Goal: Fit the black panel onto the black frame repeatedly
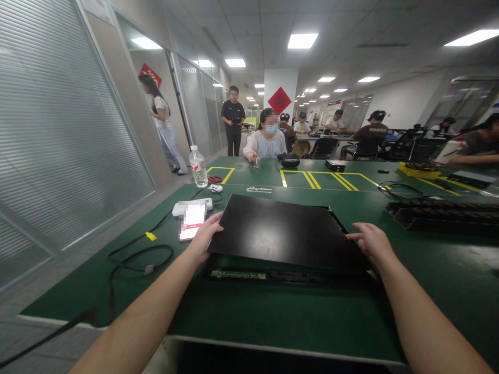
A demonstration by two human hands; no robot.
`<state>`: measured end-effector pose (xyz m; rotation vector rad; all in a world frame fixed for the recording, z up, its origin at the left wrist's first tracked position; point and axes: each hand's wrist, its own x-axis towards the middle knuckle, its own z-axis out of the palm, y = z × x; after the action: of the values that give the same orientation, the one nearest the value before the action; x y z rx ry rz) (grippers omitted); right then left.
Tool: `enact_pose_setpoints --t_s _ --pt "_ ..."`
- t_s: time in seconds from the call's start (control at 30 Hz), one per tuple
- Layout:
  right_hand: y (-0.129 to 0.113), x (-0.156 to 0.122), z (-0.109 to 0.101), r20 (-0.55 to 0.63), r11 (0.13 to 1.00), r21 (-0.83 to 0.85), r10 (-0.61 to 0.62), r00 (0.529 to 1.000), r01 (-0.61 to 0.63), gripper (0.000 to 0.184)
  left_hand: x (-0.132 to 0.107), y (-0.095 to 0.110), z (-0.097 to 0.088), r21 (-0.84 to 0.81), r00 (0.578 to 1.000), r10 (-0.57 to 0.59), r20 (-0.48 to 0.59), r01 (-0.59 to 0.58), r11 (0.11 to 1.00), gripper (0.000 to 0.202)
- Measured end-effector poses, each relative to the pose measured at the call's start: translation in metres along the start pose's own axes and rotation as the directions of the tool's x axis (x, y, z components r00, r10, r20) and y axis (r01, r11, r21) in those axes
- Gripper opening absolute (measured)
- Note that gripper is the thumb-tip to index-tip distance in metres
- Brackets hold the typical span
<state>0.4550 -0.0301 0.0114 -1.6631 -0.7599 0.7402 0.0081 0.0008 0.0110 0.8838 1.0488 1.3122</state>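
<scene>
Office room, ceiling lights on, people seated and standing beyond the green worktop with yellow tape markings. Far left: grey glass partition with horizontal blinds. Next, looped black cable, lit-screen smartphone and clear plastic water bottle. Left hand pinches the left edge of a flat black rectangular panel, thumb on top. Panel sits over a shallow black frame; green circuit strip exposed along the near side. Right hand has fingertips at the right edge; cannot tell whether it grips. Far right, long black ribbed rack. Risks, judged: weak right-side support could let the panel slip or twist; uneven lowering could scrape the circuit strip; fingertips could get nipped between panel and frame.
</scene>
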Motion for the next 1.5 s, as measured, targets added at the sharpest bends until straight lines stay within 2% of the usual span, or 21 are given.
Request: enact_pose_setpoints --t_s 0.3,0.57,0.93,1.2,1.5 --pt "0.008 0.008 -0.002 -0.012 0.997 -0.074 -0.035 0.999 0.034 0.025 -0.01 0.005 0.008 0.033 0.998 -0.056 0.04 0.054 0.998 0.078" --pt "0.026 0.024 -0.006 -0.004 0.944 -0.305 -0.131 0.991 0.123 0.042 -0.011 0.007 0.008 0.065 0.998 -0.066 0.015 0.065 0.996 0.07" --pt "0.023 0.024 -0.006 -0.004 0.861 -0.484 -0.179 0.984 0.155 0.032 -0.011 0.006 0.009 0.101 0.998 -0.059 0.002 0.059 0.993 0.06" --pt "0.013 0.014 -0.003 0.0 0.816 -0.551 -0.207 0.978 0.173 0.024 -0.012 0.007 0.01 0.101 0.997 -0.078 0.013 0.076 0.992 0.059" --pt "0.018 0.019 -0.004 0.023 0.773 -0.598 -0.247 0.969 0.211 0.023 -0.01 0.004 0.008 0.078 0.996 -0.088 -0.017 0.089 0.993 0.06"
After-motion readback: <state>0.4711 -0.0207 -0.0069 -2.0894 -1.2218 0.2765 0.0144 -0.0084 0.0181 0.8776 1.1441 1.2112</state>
